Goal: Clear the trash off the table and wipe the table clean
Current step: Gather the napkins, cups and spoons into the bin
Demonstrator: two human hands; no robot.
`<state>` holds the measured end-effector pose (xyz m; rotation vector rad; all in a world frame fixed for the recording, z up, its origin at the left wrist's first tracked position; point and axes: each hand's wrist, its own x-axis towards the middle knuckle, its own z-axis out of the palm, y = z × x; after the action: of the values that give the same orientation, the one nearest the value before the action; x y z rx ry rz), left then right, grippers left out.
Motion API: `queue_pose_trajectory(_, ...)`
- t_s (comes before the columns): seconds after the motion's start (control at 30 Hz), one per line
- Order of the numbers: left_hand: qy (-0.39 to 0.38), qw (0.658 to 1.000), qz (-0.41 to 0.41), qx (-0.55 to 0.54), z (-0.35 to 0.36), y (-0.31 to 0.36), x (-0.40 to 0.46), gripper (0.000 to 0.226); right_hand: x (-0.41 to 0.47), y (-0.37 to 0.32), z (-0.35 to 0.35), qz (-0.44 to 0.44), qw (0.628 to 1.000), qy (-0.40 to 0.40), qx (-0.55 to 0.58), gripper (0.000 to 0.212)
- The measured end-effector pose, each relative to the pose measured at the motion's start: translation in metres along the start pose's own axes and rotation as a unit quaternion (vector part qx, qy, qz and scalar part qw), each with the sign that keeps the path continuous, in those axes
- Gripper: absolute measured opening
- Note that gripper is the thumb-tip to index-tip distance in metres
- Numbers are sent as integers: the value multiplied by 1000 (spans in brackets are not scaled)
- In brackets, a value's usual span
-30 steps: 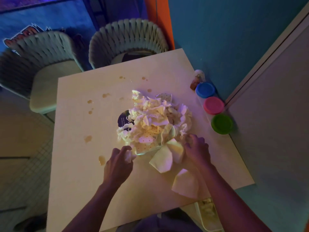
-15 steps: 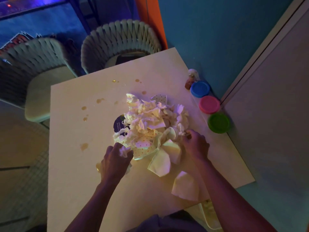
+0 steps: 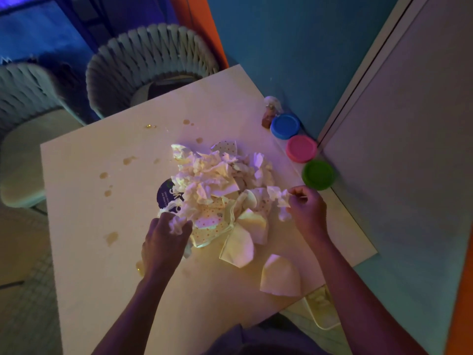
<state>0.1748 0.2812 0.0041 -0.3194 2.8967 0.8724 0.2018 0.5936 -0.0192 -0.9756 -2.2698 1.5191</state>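
A heap of crumpled napkins [image 3: 220,175] lay in the middle of the pale table [image 3: 84,290], piled over dotted paper plates [image 3: 212,224] so that only their edges showed. A dark round item with pale print [image 3: 165,194] poked out on the heap's left side, mostly buried; what it was could not be read. Two folded napkins lay nearer the person, one [image 3: 238,248] touching the heap and one [image 3: 280,276] by itself near the table's near edge.

The left hand [image 3: 163,242] was clenched on a wad of crumpled napkin at the heap's near left edge, its fingers wrapped around the paper. The right hand [image 3: 308,208] gripped another crumpled piece at the heap's right side, pinching it between thumb and fingers; the paper hid the fingertips.

Brownish spill spots [image 3: 111,238] dotted the tabletop to the left of and beyond the heap. Along the right edge stood three tubs with blue [image 3: 285,126], pink [image 3: 301,149] and green [image 3: 318,174] lids, the green one blurred. Beyond the blue one sat a small object [image 3: 270,115] too dim to identify. Two woven chairs [image 3: 151,70] stood at the far side, the left one cut off by the frame. Below the table's near right corner a pale container [image 3: 322,311] showed only partly, its contents unclear.
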Motion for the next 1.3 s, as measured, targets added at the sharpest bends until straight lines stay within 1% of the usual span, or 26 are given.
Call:
queue_pose_trajectory(0.07, -1, 1000, 3, 0, 0, -1, 0, 34, 1, -4, -2, 38, 997, 12, 68, 20)
queue_pose_trajectory(0.2, 3, 1000, -10, -11, -2, 0, -2, 33, 4, -18, -4, 42, 994, 10, 104, 26)
queue_pose_trajectory(0.27, 7, 1000, -17, -16, -3, 0, -3, 30, 7, -24, -2, 78, 986, 7, 151, 31)
queue_pose_trajectory(0.3, 9, 1000, -20, -19, -4, -1, -4, 29, 10, -27, -1, 104, 979, 7, 173, 30)
queue_pose_trajectory(0.37, 9, 999, -22, -22, -6, -4, -5, 26, 17, -36, 0, 166, 964, -5, 206, 22)
queue_pose_trajectory(0.43, 15, 999, -29, -21, -10, -7, -6, 25, 24, -45, 4, 206, 954, -28, 216, 15)
queue_pose_trajectory(0.5, 16, 999, -33, -18, -11, -9, -7, 24, 33, -46, 9, 197, 960, -42, 193, 20)
queue_pose_trajectory(0.57, 21, 999, -40, -20, -13, -10, -9, 24, 40, -50, 16, 150, 974, -60, 161, 17)
queue_pose_trajectory(0.67, 24, 998, -47, -19, -14, -13, -10, 24, 51, -59, 27, 78, 990, -81, 89, 26)
queue_pose_trajectory(0.8, 31, 998, -53, -32, -14, -14, -9, 23, 67, -70, 45, 28, 988, -151, 5, 30)
queue_pose_trajectory(0.87, 35, 997, -58, -38, -14, -15, -6, 23, 76, -70, 56, -1, 982, -176, -65, 29)
queue_pose_trajectory(0.93, 38, 997, -64, -36, -14, -14, -3, 22, 85, -68, 64, -6, 977, -178, -114, 25)
queue_pose_trajectory(1.0, 35, 996, -72, -33, -14, -16, 1, 21, 94, -62, 73, 8, 968, -185, -170, 26)
queue_pose_trajectory(1.1, 28, 996, -79, -23, -14, -18, 6, 20, 100, -52, 82, 25, 943, -199, -266, 39)
queue_pose_trajectory(1.2, 20, 996, -86, -23, -13, -20, 10, 20, 100, -47, 84, 40, 923, -220, -313, 66)
queue_pose_trajectory(1.23, 17, 996, -86, -25, -12, -20, 11, 21, 100, -45, 85, 43, 919, -223, -323, 69)
queue_pose_trajectory(1.3, 14, 996, -77, -33, -12, -18, 11, 26, 101, -43, 85, 40, 913, -222, -340, 65)
